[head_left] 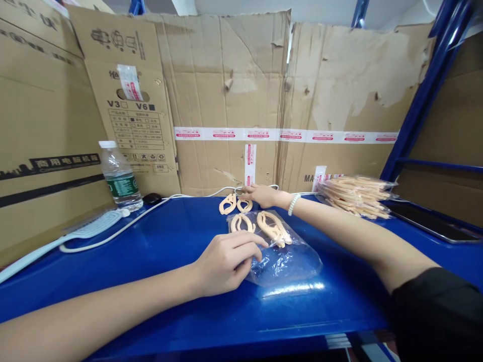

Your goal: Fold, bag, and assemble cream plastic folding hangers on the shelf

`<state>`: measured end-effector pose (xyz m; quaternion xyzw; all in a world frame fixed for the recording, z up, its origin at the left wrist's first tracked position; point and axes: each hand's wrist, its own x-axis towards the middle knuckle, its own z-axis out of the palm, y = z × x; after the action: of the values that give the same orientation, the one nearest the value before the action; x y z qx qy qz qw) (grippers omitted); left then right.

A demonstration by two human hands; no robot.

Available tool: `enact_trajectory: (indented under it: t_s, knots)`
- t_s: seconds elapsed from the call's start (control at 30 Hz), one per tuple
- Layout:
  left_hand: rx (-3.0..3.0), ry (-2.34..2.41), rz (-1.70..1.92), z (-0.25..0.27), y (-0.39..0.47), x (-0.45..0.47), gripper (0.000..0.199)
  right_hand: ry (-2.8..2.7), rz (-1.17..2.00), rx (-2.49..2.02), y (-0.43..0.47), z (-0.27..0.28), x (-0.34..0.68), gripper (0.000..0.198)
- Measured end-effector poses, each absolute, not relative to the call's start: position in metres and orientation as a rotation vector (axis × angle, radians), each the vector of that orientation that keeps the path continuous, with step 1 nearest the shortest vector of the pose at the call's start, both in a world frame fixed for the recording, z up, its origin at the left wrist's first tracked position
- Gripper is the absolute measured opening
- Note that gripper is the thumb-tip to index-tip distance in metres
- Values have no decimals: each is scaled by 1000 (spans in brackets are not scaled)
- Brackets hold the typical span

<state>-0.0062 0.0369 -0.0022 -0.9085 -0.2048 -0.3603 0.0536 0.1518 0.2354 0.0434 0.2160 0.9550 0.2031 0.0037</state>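
Observation:
My left hand [234,257] rests at the left side of a clear plastic bag [290,269], fingers curled, with the index finger lying over the film. Its thumb is partly hidden, and it seems to grip the bag's edge. Two peach-coloured folded hangers, one on the left [241,222] and a larger one on the right [272,227], lie in the upper part of the bag. Behind it, my right hand [262,195] reaches out with fingers stretched, just above a loose folded hanger [245,205]. Another loose hanger [227,204] lies to its left on the blue table.
A stack of bagged hangers [356,195] stands at the right, beside a dark phone [433,222]. At the left are a water bottle [121,178], a pale blue brush-like object [92,224] and a white cable [147,210]. Cardboard sheets [226,90] wall the back.

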Motion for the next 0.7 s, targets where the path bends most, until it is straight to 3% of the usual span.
enact_trajectory:
  t_s: [0.27,0.4,0.6,0.7]
  knots:
    - [-2728,-674,-1119,-2,36,-6,18,2864,461,901,236,44,188,43]
    - [-2721,-717,-1188,-2,35,-6,17,2909,387,941,233,44,222,27]
    - [-2653,-950,-1222,-3,36,-6,14,3160,547,996,190,69,265,26]
    - [-2601,-1058,-1267,-4,38,-6,11,3550,775,871,136,97,277,15]
